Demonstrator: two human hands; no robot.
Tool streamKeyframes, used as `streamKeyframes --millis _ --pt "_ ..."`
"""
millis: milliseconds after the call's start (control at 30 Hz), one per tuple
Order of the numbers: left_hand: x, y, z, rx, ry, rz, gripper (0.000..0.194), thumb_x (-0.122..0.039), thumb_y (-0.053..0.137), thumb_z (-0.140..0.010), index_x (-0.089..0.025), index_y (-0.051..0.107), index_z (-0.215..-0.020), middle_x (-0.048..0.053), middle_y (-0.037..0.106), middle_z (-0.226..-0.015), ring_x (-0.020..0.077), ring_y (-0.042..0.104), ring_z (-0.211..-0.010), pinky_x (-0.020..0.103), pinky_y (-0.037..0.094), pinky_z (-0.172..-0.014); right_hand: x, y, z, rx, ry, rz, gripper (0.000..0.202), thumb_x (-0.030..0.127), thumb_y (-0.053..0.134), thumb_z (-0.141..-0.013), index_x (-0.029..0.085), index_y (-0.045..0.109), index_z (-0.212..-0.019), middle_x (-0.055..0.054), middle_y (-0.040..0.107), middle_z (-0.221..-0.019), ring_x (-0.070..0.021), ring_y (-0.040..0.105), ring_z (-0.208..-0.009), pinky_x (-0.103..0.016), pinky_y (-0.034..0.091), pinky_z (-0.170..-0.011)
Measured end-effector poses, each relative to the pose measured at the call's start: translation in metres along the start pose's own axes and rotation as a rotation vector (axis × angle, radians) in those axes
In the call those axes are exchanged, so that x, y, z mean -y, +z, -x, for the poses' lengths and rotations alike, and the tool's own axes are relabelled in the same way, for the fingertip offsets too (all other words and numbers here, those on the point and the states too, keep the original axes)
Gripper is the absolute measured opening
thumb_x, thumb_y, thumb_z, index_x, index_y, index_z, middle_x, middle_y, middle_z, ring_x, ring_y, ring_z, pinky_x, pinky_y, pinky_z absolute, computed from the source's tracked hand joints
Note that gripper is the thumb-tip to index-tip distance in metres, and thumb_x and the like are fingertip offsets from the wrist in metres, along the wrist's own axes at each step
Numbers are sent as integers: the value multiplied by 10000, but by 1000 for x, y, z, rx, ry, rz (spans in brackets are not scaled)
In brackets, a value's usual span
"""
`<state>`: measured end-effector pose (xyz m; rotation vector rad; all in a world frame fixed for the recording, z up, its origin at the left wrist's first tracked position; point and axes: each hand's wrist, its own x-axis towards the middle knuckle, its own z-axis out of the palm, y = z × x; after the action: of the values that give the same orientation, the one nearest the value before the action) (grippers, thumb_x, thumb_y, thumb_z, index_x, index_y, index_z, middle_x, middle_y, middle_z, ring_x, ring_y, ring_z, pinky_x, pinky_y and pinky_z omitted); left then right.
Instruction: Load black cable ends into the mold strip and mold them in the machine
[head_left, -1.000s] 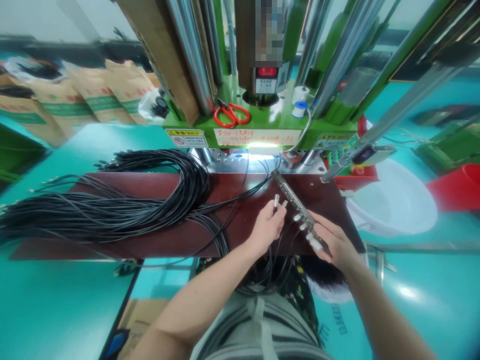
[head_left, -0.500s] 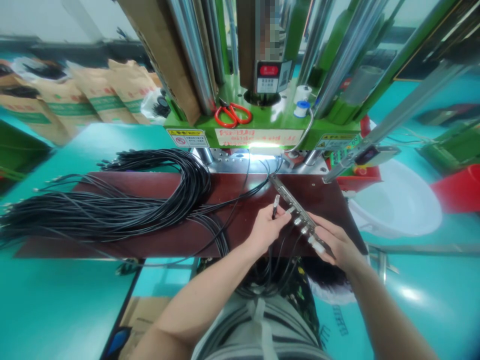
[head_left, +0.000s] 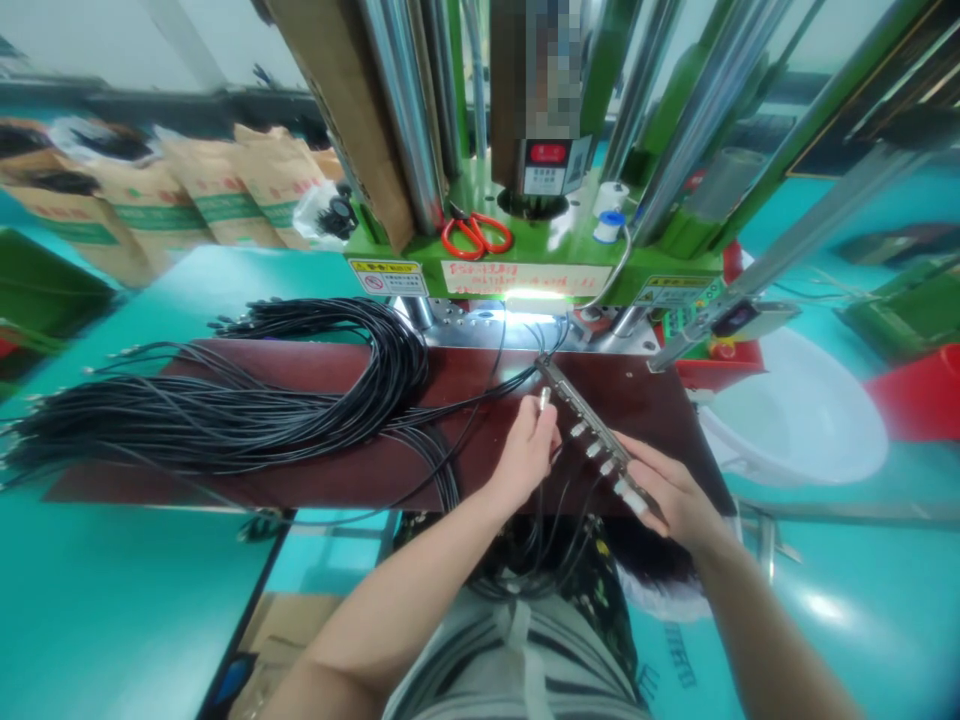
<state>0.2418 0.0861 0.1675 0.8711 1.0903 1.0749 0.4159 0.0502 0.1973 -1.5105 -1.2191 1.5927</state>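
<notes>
My left hand (head_left: 529,447) pinches a black cable by its end, with a small metal connector (head_left: 544,398) poking up past the fingertips. Just right of it lies a long narrow metal bar (head_left: 581,408), slanting across the brown board. Several metal connectors (head_left: 594,450) stick out along the bar's near side, with thin black cables hanging from them toward my lap. My right hand (head_left: 667,490) grips the bar's near end, fingers along its far side and thumb below. A large bundle of black cables (head_left: 300,410) is spread on the board to the left.
A green press (head_left: 465,275) stands behind the brown board (head_left: 300,490), its lamp lit. Red-handled scissors (head_left: 478,238) and a thread spool (head_left: 609,226) rest on it. A white basin (head_left: 810,420) is at right; paper sacks (head_left: 217,190) stand back left.
My left hand has drawn slightly away from the bar, its connector now pointing up just left of it. My right hand stays on the bar's near end. The view has shifted slightly.
</notes>
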Motion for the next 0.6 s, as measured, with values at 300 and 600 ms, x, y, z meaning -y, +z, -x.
streamKeyframes --millis 300,600 --pt "-16 -4 -3 127 -248 23 295 -394 590 -699 -169 445 -576 -103 268 -360 14 169 -298 157 101 -302 -4 -7 -5 38 33 -65 589 371 524 -791 130 404 -1315 38 484 -508 -34 314 -309 -145 204 -258" --pt "-10 -5 -4 88 -160 -34 307 -388 604 -684 -165 442 -546 -108 254 -371 5 167 -299 166 107 -322 -5 -9 -6 65 37 -67 560 381 526 -810 141 420 -1305 28 498 -516 -40 328 -319 -150 219 -272"
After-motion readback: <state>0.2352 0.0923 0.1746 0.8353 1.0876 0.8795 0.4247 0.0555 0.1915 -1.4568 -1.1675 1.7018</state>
